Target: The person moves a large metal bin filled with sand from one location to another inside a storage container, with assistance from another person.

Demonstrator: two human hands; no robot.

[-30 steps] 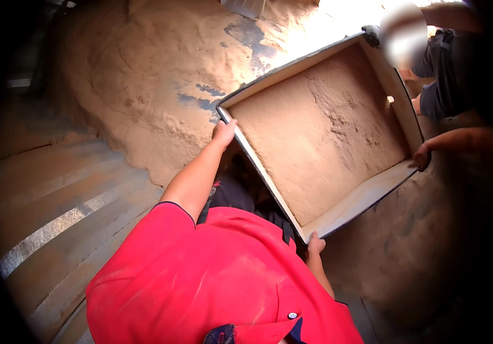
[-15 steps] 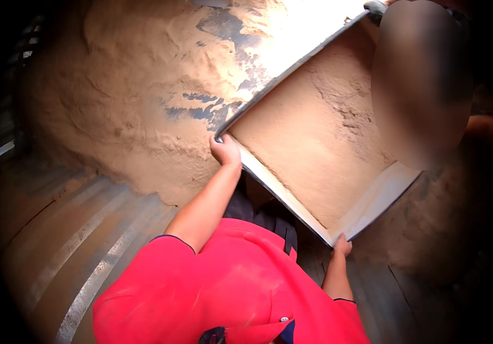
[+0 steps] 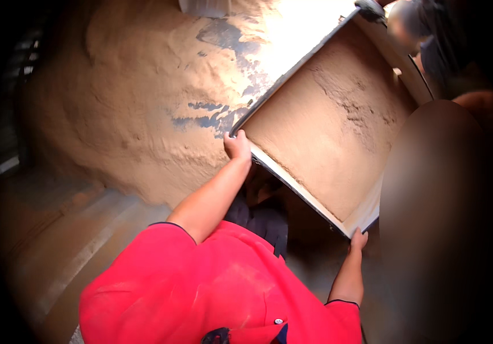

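Note:
A large shallow rectangular tray (image 3: 292,175) with pale rims is filled with fine brown sand and sits tilted in front of me. My left hand (image 3: 238,146) grips its near left corner. My right hand (image 3: 359,239) holds the near right corner from below. A red shirt covers my chest and upper arms. Another person (image 3: 430,51) stands at the tray's far right side; how that person holds it is hidden.
A big heap of brown sand (image 3: 137,109) spreads over the ground to the left and behind the tray. Bright sunlight (image 3: 304,28) falls on the ground beyond. Grey ridged flooring (image 3: 74,246) lies at lower left. A blurred shape (image 3: 441,218) blocks the right side.
The view has swung so the tray has moved up and to the right and looks more steeply tilted. Both my hands have kept their hold on its near corners.

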